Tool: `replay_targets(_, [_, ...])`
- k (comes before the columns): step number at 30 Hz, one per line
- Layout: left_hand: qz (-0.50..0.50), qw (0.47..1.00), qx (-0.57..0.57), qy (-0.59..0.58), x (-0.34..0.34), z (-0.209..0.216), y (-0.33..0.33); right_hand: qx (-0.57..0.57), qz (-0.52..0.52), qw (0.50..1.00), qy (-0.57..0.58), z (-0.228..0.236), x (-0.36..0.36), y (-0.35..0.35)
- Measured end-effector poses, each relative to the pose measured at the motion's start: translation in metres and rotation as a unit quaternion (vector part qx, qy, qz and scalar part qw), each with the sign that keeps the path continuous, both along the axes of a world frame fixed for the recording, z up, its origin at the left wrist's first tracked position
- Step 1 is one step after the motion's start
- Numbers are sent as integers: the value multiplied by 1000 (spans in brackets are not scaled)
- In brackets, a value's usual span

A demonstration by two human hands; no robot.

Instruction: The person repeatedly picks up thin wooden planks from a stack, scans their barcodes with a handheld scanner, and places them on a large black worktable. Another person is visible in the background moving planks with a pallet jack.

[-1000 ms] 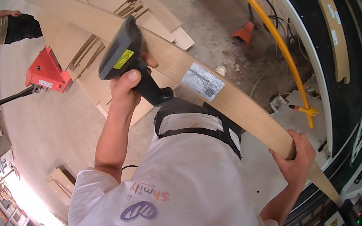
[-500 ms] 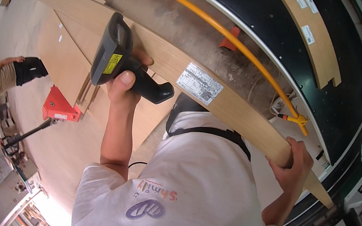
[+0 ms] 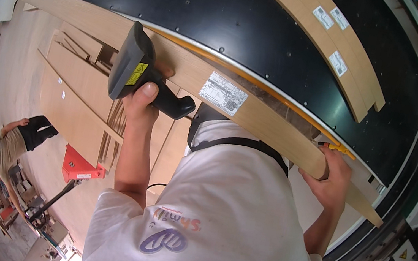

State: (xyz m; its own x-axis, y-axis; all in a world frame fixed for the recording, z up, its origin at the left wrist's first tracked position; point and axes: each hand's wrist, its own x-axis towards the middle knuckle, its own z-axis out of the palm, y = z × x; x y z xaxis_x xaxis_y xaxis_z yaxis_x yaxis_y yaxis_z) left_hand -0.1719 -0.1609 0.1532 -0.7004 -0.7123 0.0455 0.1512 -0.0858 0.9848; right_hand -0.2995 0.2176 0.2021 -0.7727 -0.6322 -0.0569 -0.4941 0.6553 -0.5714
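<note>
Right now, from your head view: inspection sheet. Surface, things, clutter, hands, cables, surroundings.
Surface: black table, bearing labelled boards.
Things: black scanner; long wooden plank with white label.
Clutter: wood panels piled at left.
Hands: left hand grips the scanner in front of the plank; right hand grips the plank toward its right end.
Cables: thin black cord beside the left forearm.
Surroundings: co-worker near red pallet jack.

The scanner [image 3: 130, 63] looks like matt black plastic, slightly glossier along its grip; the long board [image 3: 276, 130] is smooth, matt and wood-grained, bearing a flat paper label [image 3: 223, 93]; the black tabletop [image 3: 213, 14] has a smooth, soft sheen; the shirt [image 3: 229, 235] is matt white cloth; the pallet truck [image 3: 81, 165] looks like red-painted metal.
</note>
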Motion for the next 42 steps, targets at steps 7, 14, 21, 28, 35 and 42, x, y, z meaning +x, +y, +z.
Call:
replay_targets(7, [5,999,49,-3,-33,-16,-40,8,0,1000,21,-10,-14,-41])
replay_targets(14, [-62,976,208,-3,-71,-81,-65,35,25,998,42,-50,-41,-80])
replay_targets(21, [33,973,229,13,-93,-148,-95,-3,71,982,173,4,-175,-124])
replay_targets(28, [124,976,161,-76,-128,-129,-104,-58,-220,856,464,81,-487,-118])
replay_targets(35, [87,983,134,-93,-130,-106,-122,29,-224,904,362,41,-563,-135])
replay_targets(42, [95,983,106,-113,-129,-107,-118,15,-259,901,349,36,-551,-135])
